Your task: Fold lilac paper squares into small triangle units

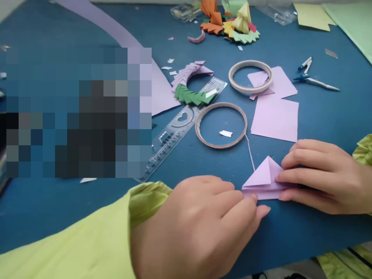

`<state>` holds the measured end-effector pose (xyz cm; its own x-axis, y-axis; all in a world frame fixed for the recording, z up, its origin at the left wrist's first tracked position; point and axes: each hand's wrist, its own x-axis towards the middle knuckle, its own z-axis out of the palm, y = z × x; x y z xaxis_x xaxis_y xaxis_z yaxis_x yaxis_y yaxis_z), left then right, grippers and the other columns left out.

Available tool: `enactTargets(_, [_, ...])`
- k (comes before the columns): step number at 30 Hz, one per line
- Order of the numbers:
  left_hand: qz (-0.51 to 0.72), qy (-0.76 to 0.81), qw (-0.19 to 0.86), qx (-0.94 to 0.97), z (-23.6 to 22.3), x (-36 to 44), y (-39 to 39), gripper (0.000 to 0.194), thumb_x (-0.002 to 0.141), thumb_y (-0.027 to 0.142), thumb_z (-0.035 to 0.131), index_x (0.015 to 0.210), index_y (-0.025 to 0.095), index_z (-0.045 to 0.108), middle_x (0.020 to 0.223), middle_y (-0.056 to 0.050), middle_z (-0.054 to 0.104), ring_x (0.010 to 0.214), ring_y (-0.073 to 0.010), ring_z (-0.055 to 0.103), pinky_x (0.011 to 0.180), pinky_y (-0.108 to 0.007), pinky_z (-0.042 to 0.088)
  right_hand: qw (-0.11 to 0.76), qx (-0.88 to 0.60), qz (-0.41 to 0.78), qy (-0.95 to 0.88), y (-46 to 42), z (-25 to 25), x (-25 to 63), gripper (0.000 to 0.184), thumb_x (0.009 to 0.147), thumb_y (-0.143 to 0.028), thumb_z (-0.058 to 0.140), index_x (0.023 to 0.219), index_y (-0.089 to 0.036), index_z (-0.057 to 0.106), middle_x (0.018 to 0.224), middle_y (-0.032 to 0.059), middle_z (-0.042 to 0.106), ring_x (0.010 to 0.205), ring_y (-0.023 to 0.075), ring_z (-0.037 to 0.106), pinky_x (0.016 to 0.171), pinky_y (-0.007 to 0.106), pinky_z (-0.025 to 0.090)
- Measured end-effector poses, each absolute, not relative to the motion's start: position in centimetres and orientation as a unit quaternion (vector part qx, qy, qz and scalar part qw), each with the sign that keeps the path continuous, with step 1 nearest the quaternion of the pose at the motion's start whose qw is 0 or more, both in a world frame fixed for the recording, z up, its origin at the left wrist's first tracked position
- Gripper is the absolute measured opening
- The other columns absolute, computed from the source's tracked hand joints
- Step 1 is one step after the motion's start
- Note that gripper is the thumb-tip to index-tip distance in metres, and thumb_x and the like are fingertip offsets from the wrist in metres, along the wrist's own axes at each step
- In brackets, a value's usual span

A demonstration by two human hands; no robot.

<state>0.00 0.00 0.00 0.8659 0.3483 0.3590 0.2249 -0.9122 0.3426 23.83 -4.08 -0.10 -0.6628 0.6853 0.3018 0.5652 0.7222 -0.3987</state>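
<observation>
A small folded lilac paper piece with a triangular flap lies near the front edge of the blue table. My left hand rests beside its left end, fingers curled and fingertips pressing on that edge. From the right, my right hand pinches and presses the fold's right end with bent fingers. Both sleeves are yellow-green.
Behind the fold lie lilac paper squares, two tape rings, a clear stencil ruler, a half-built lilac and green paper ring, coloured folded paper, a compass and pen. A blurred patch covers the left.
</observation>
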Motion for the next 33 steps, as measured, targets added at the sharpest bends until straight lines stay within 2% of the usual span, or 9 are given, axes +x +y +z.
enactTargets(5, [0.190, 0.123, 0.111, 0.968, 0.2, -0.3, 0.0, 0.031, 0.091, 0.015, 0.051, 0.060, 0.017, 0.055, 0.054, 0.001, 0.048, 0.051, -0.0152, 0.039, 0.048, -0.034, 0.029, 0.226, -0.331, 0.137, -0.906, -4.0, 0.0, 23.6, 0.008, 0.091, -0.017, 0.055, 0.087, -0.011, 0.060, 0.090, 0.0098, 0.063, 0.083, 0.0179, 0.052, 0.074, 0.034, 0.049])
enactTargets(8, [0.235, 0.116, 0.066, 0.963, 0.4, -0.2, 0.1, 0.020, 0.090, 0.010, 0.050, 0.076, 0.013, 0.064, 0.070, -0.005, 0.062, 0.069, -0.0206, 0.055, 0.056, -0.035, 0.037, 0.229, -0.322, 0.136, -0.909, -3.9, 0.0, 23.4, 0.007, 0.092, -0.013, 0.053, 0.090, -0.011, 0.059, 0.094, 0.0102, 0.066, 0.092, 0.0190, 0.054, 0.081, 0.034, 0.050])
enactTargets(11, [0.239, 0.133, 0.098, 0.957, 0.5, 0.2, 0.2, 0.022, 0.091, 0.010, 0.048, 0.079, 0.013, 0.067, 0.077, -0.006, 0.067, 0.081, -0.0227, 0.061, 0.065, -0.036, 0.044, 0.240, -0.326, 0.129, -0.905, -3.9, 0.1, 23.4, 0.007, 0.093, -0.012, 0.051, 0.094, -0.010, 0.058, 0.091, 0.0085, 0.068, 0.092, 0.0172, 0.057, 0.085, 0.032, 0.051])
enactTargets(14, [0.255, 0.138, 0.137, 0.947, 0.5, 0.6, 0.3, 0.026, 0.092, 0.011, 0.046, 0.078, 0.013, 0.068, 0.073, -0.003, 0.067, 0.080, -0.0216, 0.063, 0.065, -0.037, 0.047, 0.240, -0.329, 0.120, -0.905, -3.9, 0.1, 23.5, 0.007, 0.092, -0.011, 0.052, 0.095, -0.010, 0.058, 0.087, 0.0078, 0.069, 0.091, 0.0170, 0.059, 0.085, 0.030, 0.051])
enactTargets(17, [0.250, 0.139, 0.137, 0.948, 0.4, 0.6, 0.4, 0.026, 0.092, 0.010, 0.045, 0.082, 0.011, 0.069, 0.080, -0.004, 0.070, 0.081, -0.0217, 0.064, 0.067, -0.037, 0.049, 0.236, -0.338, 0.104, -0.905, -3.9, 0.0, 23.7, 0.007, 0.093, -0.012, 0.051, 0.096, -0.011, 0.058, 0.086, 0.0079, 0.068, 0.089, 0.0172, 0.060, 0.081, 0.032, 0.051])
enactTargets(24, [0.240, 0.123, 0.023, 0.963, 0.4, 0.1, 0.1, 0.020, 0.093, 0.011, 0.048, 0.093, 0.009, 0.067, 0.101, -0.009, 0.070, 0.102, -0.0246, 0.061, 0.083, -0.040, 0.048, 0.223, -0.372, 0.059, -0.899, -3.8, -0.4, 23.8, 0.005, 0.089, -0.012, 0.058, 0.093, -0.012, 0.058, 0.092, 0.0094, 0.065, 0.084, 0.0187, 0.056, 0.075, 0.038, 0.050])
enactTargets(29, [0.225, 0.085, 0.035, 0.970, 0.4, 0.1, -0.4, 0.032, 0.095, 0.009, 0.038, 0.085, 0.013, 0.068, 0.097, -0.006, 0.071, 0.089, -0.0194, 0.062, 0.078, -0.036, 0.050, 0.221, -0.379, 0.054, -0.897, -4.0, -0.4, 24.0, 0.003, 0.089, -0.013, 0.059, 0.091, -0.011, 0.059, 0.091, 0.0087, 0.065, 0.083, 0.0186, 0.055, 0.075, 0.038, 0.049])
enactTargets(31, [0.206, 0.074, 0.040, 0.975, 0.1, 0.1, -0.6, 0.037, 0.094, 0.008, 0.033, 0.087, 0.014, 0.069, 0.101, -0.006, 0.071, 0.089, -0.0206, 0.064, 0.080, -0.036, 0.052, 0.222, -0.384, 0.057, -0.894, -4.0, -0.3, 24.0, 0.008, 0.089, -0.013, 0.058, 0.096, -0.011, 0.059, 0.093, 0.0088, 0.064, 0.084, 0.0188, 0.055, 0.076, 0.038, 0.049])
enactTargets(33, [0.163, 0.073, 0.030, 0.984, -0.1, 0.2, -0.9, 0.033, 0.093, 0.009, 0.037, 0.094, 0.013, 0.069, 0.110, -0.008, 0.070, 0.101, -0.0226, 0.063, 0.090, -0.037, 0.052, 0.215, -0.378, 0.053, -0.899, -4.0, -0.1, 24.0, 0.015, 0.092, -0.013, 0.053, 0.106, -0.010, 0.058, 0.096, 0.0097, 0.064, 0.087, 0.0200, 0.055, 0.075, 0.039, 0.048])
